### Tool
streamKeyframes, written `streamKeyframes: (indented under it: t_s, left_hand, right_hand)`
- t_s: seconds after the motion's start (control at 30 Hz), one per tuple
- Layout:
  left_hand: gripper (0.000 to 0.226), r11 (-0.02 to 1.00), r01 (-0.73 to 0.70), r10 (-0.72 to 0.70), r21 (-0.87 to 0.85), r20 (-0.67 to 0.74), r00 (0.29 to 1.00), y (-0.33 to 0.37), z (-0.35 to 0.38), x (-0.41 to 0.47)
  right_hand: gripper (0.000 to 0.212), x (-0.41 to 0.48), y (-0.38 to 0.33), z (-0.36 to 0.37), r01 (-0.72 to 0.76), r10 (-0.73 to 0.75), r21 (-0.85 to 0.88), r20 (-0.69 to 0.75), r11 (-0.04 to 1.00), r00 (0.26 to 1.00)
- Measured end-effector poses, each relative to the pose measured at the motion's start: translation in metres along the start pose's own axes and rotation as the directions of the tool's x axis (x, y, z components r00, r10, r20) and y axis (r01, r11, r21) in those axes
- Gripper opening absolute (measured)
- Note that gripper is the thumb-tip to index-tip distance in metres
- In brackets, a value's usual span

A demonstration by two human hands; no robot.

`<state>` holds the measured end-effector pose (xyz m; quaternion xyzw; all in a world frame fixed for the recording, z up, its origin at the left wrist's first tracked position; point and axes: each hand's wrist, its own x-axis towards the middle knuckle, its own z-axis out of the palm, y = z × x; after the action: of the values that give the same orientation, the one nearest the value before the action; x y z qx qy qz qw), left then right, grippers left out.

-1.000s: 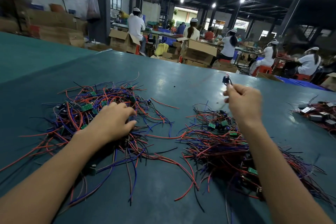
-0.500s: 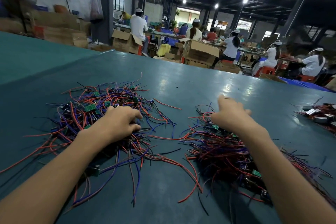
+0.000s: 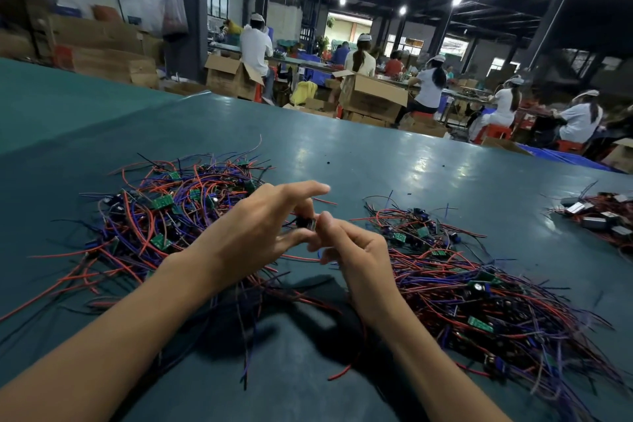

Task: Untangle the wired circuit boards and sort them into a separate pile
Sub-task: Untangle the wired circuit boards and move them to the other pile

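Head view: above the green worktop (image 3: 342, 164), the left hand (image 3: 260, 236) and right hand (image 3: 356, 257) meet between two heaps. Both pinch one small dark part (image 3: 306, 223) with curled fingertips, and the left forefinger juts out straight. One pile (image 3: 164, 216) of wired boards lies to the left, and a second pile (image 3: 479, 288) to the right. Boxy parts (image 3: 599, 216) sit at the far right.

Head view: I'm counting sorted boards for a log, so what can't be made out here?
- small dark part: mostly covered by the fingers of the left hand and right hand pinching it; its type is unclear.
- right pile: partly hidden by the right forearm; boards buried under wires.
- far-right pile: cut off by the frame's right edge, blurred.
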<state>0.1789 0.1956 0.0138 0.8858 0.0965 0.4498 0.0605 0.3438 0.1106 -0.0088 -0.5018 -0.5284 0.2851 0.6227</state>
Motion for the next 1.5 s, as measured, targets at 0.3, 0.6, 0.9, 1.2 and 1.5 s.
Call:
streamKeyframes:
  t_s: [0.3,0.6,0.9,1.2,1.5]
  left_hand:
    - [0.076,0.981,0.130,-0.134,-0.142,-0.024,0.991,-0.007,-0.005,-0.002]
    - [0.091,0.982,0.063,-0.054,-0.179,0.054,0.997,-0.010,0.002,-0.003]
    - [0.076,0.986,0.024,-0.024,-0.166,0.004,1.000,-0.018,0.008,-0.004]
    - [0.020,0.962,0.096,-0.055,0.257,-0.161,0.985,-0.034,0.001,-0.013]
    - [0.050,0.616,0.483,-0.659,0.622,0.072,0.749,-0.052,0.000,-0.023]
  right_hand:
    - [0.017,0.000,-0.003,-0.011,-0.068,0.066,0.203,0.015,0.977,0.998]
    - [0.026,-0.005,-0.002,-0.006,-0.107,0.101,0.125,0.056,0.986,0.993]
    - [0.019,-0.001,0.001,-0.003,-0.027,0.040,0.175,-0.072,0.984,0.997]
    - [0.011,0.012,-0.026,-0.032,0.050,-0.003,0.211,-0.218,0.976,0.976]
    - [0.012,0.072,-0.046,-0.120,-0.504,0.596,0.364,-0.213,0.784,0.774]
